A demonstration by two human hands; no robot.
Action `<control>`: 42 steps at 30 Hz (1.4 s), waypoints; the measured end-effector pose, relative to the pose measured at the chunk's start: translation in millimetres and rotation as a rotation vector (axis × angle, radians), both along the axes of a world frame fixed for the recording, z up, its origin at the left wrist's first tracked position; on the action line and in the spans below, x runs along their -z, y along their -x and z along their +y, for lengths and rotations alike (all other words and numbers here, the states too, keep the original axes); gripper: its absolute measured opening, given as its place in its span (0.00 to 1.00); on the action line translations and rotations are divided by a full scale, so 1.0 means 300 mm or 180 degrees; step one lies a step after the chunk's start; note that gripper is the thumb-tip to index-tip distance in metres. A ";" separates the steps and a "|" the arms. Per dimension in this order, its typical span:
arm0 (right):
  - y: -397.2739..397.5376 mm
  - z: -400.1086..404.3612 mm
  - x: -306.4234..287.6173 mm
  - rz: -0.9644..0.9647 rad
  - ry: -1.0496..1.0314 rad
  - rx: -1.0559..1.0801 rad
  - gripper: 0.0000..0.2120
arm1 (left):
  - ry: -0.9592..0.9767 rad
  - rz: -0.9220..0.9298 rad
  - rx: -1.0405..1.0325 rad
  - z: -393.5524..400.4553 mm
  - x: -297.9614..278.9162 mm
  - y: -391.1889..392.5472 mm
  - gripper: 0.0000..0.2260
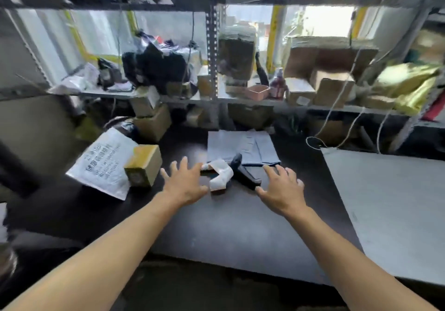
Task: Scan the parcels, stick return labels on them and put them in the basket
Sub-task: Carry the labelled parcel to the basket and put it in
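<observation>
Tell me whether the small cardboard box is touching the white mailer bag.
Touching. The head view shows the small cardboard box resting on the right edge of the white mailer bag, overlapping it with no gap.

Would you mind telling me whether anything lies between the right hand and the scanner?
Nothing visible does. The right hand hovers open just right of the scanner, with only bare table between them.

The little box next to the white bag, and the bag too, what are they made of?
The small box looks like brown cardboard: matt, with sharp folded edges and a yellowish strip, maybe tape, along its top. The white bag under it looks like thin plastic mailer film, judging by its soft wrinkles and printed dark lettering, though blur leaves paper possible.
</observation>
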State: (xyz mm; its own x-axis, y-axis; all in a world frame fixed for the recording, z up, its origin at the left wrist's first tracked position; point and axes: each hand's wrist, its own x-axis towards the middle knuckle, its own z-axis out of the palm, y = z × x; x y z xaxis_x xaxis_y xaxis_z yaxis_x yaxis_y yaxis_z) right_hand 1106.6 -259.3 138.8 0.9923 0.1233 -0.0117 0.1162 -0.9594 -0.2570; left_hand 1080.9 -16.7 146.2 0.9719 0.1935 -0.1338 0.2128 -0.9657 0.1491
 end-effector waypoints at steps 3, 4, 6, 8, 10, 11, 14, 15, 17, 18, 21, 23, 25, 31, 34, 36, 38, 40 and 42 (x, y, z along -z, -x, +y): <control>-0.130 0.045 0.049 0.0080 0.0083 -0.0133 0.31 | 0.0036 0.0064 -0.0232 0.076 0.020 -0.072 0.34; -0.175 0.058 0.062 0.0092 0.0120 -0.0167 0.31 | 0.0037 0.0075 -0.0298 0.095 0.025 -0.102 0.33; -0.266 0.082 0.078 0.0087 0.0190 -0.0258 0.30 | 0.0087 0.0064 -0.0449 0.129 0.039 -0.161 0.32; -0.355 0.104 0.091 0.0111 0.0202 -0.0311 0.29 | 0.0132 0.0044 -0.0575 0.158 0.051 -0.216 0.32; -0.431 0.126 0.107 0.0200 0.0167 -0.0371 0.29 | 0.0181 0.0051 -0.0674 0.182 0.066 -0.264 0.32; -0.462 0.136 0.118 0.0245 0.0176 -0.0421 0.29 | 0.0206 0.0061 -0.0718 0.189 0.074 -0.284 0.32; -0.544 0.173 0.143 0.0407 0.0141 -0.0504 0.27 | 0.0248 0.0170 -0.0764 0.200 0.096 -0.346 0.31; -0.569 0.185 0.153 0.0444 0.0094 -0.0528 0.26 | 0.0257 0.0214 -0.0773 0.203 0.102 -0.369 0.31; -0.623 0.210 0.181 0.0513 -0.0070 -0.0574 0.24 | 0.0309 0.0298 -0.0784 0.212 0.115 -0.427 0.31; -0.649 0.221 0.198 0.0553 -0.0181 -0.0570 0.22 | 0.0332 0.0350 -0.0764 0.215 0.122 -0.461 0.31; -0.725 0.255 0.257 0.0699 -0.0350 -0.0559 0.16 | 0.0417 0.0463 -0.0694 0.213 0.155 -0.595 0.32; -0.777 0.281 0.306 0.0911 -0.0320 -0.0558 0.16 | 0.0551 0.0483 -0.0675 0.206 0.196 -0.713 0.33; -0.827 0.303 0.356 0.1116 -0.0310 -0.0487 0.15 | 0.0709 0.0564 -0.0632 0.197 0.257 -0.837 0.34; -0.936 0.316 0.467 0.1576 -0.0558 -0.0226 0.44 | 0.1374 0.1079 -0.0532 0.158 0.433 -1.153 0.32; -0.946 0.325 0.504 0.1677 -0.0658 -0.0286 0.52 | 0.1386 0.1024 -0.0795 0.111 0.491 -1.246 0.36; -0.952 0.326 0.522 0.1603 -0.0780 -0.0259 0.53 | 0.1512 0.0859 -0.1182 0.088 0.513 -1.283 0.40; -0.958 0.325 0.523 0.1596 -0.0921 -0.0177 0.54 | 0.1935 0.0731 -0.1615 0.079 0.535 -1.319 0.40; -0.958 0.323 0.514 0.1618 -0.1028 -0.0091 0.55 | 0.2622 0.0702 -0.1972 0.078 0.556 -1.350 0.31; -0.957 0.312 0.501 0.1583 -0.1166 -0.0066 0.56 | 0.3469 0.0628 -0.2112 0.074 0.568 -1.360 0.17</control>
State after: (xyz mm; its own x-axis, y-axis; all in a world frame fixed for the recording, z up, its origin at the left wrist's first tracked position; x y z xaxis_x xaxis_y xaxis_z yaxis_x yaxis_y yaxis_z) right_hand 1393.8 -165.8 -11.5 0.8762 0.2261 -0.4256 -0.0846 -0.7973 -0.5976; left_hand 1489.1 5.7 -24.3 0.6784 0.3300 -0.6564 0.7107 -0.0682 0.7002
